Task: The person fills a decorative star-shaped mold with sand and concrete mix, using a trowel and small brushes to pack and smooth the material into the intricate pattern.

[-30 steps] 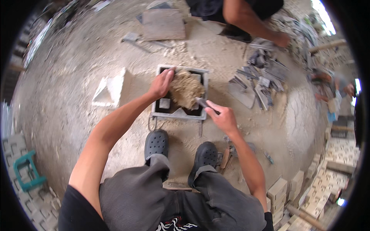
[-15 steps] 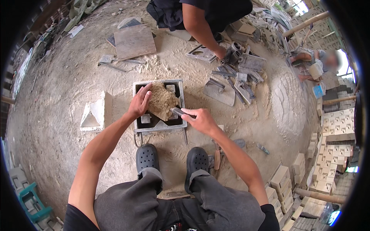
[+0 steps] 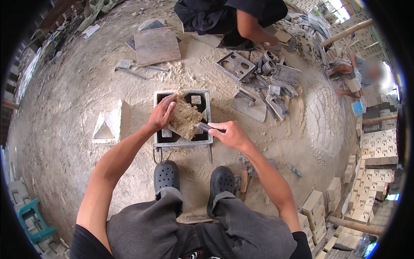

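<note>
A square metal mould [image 3: 160, 139] lies on the sandy ground in front of my feet. A trowel blade heaped with sandy mortar [image 3: 186, 120] hangs over it. My right hand [image 3: 230, 134] grips the trowel handle [image 3: 206, 127] at the mould's right side. My left hand [image 3: 161, 114] rests on the mortar heap from the left, fingers pressed against it.
A white triangular cast block [image 3: 108, 126] sits left of the mould. Another person [image 3: 241, 17] crouches beyond, by a wooden board [image 3: 156, 45] and a pile of metal mould parts [image 3: 267, 82]. Stacked blocks [image 3: 375, 151] line the right side. A hammer [image 3: 244, 179] lies by my right shoe.
The view has shifted, so the mould sits lower and nearer the centre. My hands stay on the trowel and the mortar over the mould.
</note>
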Motion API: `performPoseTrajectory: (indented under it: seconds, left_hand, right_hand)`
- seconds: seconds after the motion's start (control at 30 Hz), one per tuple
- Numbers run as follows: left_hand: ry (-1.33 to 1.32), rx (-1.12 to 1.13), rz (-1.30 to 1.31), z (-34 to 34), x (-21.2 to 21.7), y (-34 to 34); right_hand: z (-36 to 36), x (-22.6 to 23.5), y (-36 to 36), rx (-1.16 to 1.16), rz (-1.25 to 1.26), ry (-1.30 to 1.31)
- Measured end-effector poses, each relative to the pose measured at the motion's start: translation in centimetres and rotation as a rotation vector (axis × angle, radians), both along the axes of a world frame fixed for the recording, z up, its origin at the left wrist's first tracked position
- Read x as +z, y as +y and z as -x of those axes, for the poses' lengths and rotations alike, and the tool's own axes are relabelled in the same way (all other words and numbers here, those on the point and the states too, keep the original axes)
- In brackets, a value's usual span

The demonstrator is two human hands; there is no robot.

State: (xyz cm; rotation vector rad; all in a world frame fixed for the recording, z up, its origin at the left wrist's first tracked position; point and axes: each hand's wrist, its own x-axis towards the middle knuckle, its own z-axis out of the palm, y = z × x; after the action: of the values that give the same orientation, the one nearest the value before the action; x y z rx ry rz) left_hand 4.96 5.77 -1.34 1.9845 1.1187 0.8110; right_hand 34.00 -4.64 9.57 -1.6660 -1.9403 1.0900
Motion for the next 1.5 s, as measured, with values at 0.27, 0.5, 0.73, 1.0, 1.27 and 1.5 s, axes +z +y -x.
performPoseTrajectory:
  seconds: [0.27,0.5,0.73,1.0,1.27,1.5]
  left_hand:
    - [0.004,0.112,0.032,1.1,0.0,2.1]
    - [0.338,-0.102,-0.135,1.2,-0.5,3.0]
    - [0.193,-0.035,-0.048,-1.2,-1.0,0.1]
    - [-0.111,0.181,0.104,-2.5,0.1,2.3]
    - [-0.203,0.208,0.137,-2.5,-0.3,1.9]
    - [-0.299,0.245,0.223,-2.3,-0.2,1.9]
  right_hand:
    - [0.3,0.9,-0.2,-0.006,0.049,-0.099]
    - [0.7,1.3,-0.5,-0.044,-0.071,-0.209]
    - [-0.1,-0.4,-2.0,-0.019,-0.372,-0.354]
    - [0.4,-1.6,-2.8,-0.033,-0.518,-0.371]
    - [0.1,-2.5,-3.1,-0.033,-0.562,-0.33]
    - [0.3,-2.5,-3.0,-0.064,-0.569,-0.283]
